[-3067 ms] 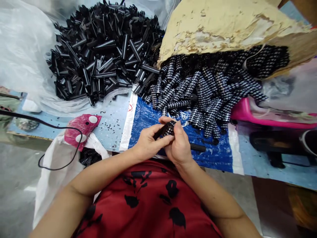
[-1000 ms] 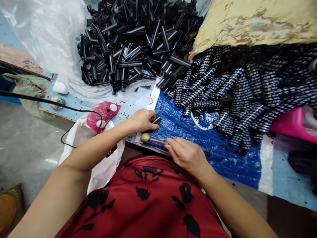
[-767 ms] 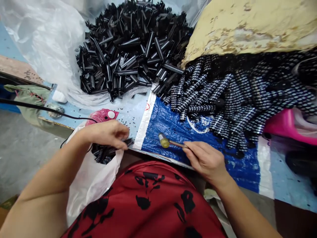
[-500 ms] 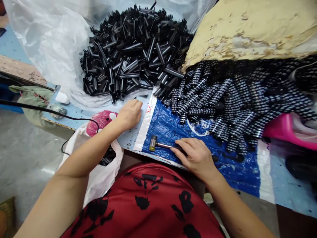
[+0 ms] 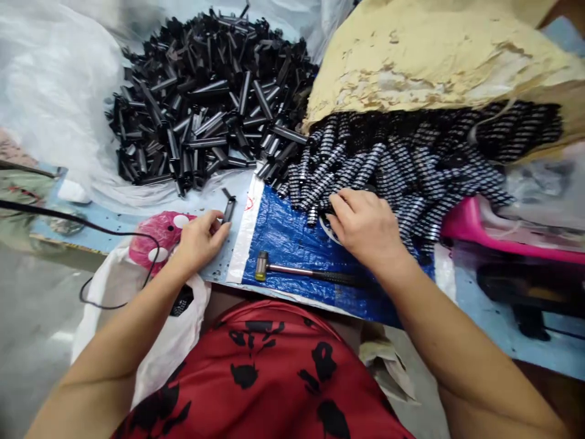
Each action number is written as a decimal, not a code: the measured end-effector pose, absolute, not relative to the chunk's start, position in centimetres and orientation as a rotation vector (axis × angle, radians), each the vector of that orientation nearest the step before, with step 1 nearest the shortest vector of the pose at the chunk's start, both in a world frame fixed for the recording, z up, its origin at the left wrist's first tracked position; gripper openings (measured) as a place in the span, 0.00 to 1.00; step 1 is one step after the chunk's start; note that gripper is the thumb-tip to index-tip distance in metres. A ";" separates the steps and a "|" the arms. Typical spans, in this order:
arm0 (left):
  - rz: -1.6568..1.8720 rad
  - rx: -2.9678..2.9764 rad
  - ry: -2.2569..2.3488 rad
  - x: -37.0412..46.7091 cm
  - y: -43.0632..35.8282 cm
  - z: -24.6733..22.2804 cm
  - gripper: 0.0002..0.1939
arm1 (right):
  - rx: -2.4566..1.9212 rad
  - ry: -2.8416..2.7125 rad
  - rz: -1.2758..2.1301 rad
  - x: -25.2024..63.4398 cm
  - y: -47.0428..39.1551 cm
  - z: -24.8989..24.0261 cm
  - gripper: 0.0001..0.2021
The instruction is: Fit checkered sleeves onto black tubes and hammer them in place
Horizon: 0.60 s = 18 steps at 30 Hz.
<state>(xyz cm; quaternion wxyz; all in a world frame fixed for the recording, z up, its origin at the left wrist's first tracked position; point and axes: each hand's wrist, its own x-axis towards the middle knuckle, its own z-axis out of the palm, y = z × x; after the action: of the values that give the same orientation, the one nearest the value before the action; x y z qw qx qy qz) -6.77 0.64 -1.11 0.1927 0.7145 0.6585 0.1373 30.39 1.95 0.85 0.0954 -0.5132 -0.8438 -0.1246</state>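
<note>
My left hand [image 5: 201, 239] is closed, with a small black tube-like part [image 5: 229, 209] between thumb and fingers. The part has a forked upper end and stands slightly tilted over the light blue table. My right hand [image 5: 365, 225] is curled at the near edge of a heap of perforated black tubes [image 5: 384, 161]; its fingertips are partly hidden, so what they pinch cannot be made out. A small hammer [image 5: 292, 270] with a yellow-tipped head lies on the blue plastic sheet [image 5: 283, 235], below my right hand and apart from it.
A large heap of smooth black parts [image 5: 205, 103] lies on clear plastic film [image 5: 59, 91] at the back left. A worn yellow cover [image 5: 411, 55] overhangs the perforated tubes. Right of them is a pink bin [image 5: 475, 228]. A white bag [image 5: 109, 323] hangs at the near left edge, beside a black cord.
My right hand has let go of the hammer and moved up to the perforated tubes. My left hand has come back toward me, now visibly holding a black part. The view has shifted right.
</note>
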 end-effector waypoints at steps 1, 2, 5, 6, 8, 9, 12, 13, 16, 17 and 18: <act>0.388 1.938 1.906 -6.8 0.6 -0.8 0.19 | -1.498 -2.546 -0.398 30.1 2.7 0.7 0.15; 0.356 1.898 1.961 -6.8 0.8 -0.6 0.20 | -1.463 -2.580 -0.434 29.9 3.2 0.6 0.13; 0.174 1.929 1.989 -6.6 2.4 -0.4 0.19 | -1.329 -2.599 -0.481 29.7 3.9 0.2 0.11; 0.137 1.958 1.953 -6.5 2.9 -0.5 0.16 | -1.288 -2.585 -0.443 29.7 3.7 0.2 0.12; 0.154 1.990 1.890 -6.3 3.5 -0.8 0.09 | -1.259 -2.499 -0.264 29.7 2.5 0.5 0.14; 0.203 1.978 1.870 -6.2 3.5 -0.9 0.07 | -1.287 -2.416 -0.115 29.5 1.6 0.8 0.15; 0.466 1.760 1.820 -6.5 2.7 -1.1 0.08 | -1.460 -1.922 0.611 28.0 -1.9 1.2 0.17; 0.580 1.621 1.778 -6.6 2.4 -1.1 0.12 | -1.465 -1.658 0.950 27.2 -2.9 1.1 0.19; 0.925 1.069 1.576 -6.2 1.9 -0.4 0.19 | -1.371 -0.815 1.647 24.7 -4.7 0.4 0.29; 1.003 0.881 1.500 -5.7 1.8 0.0 0.19 | -1.334 -0.652 1.719 24.0 -4.9 0.2 0.30; 1.050 0.717 1.434 -5.2 1.7 0.4 0.18 | -1.305 -0.558 1.743 23.4 -5.0 0.1 0.31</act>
<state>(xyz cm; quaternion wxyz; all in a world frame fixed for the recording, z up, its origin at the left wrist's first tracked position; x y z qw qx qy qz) -5.19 1.70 0.36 0.5748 0.3060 0.6123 0.4484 23.44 -5.02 0.10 0.4323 -0.5235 -0.2237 0.6993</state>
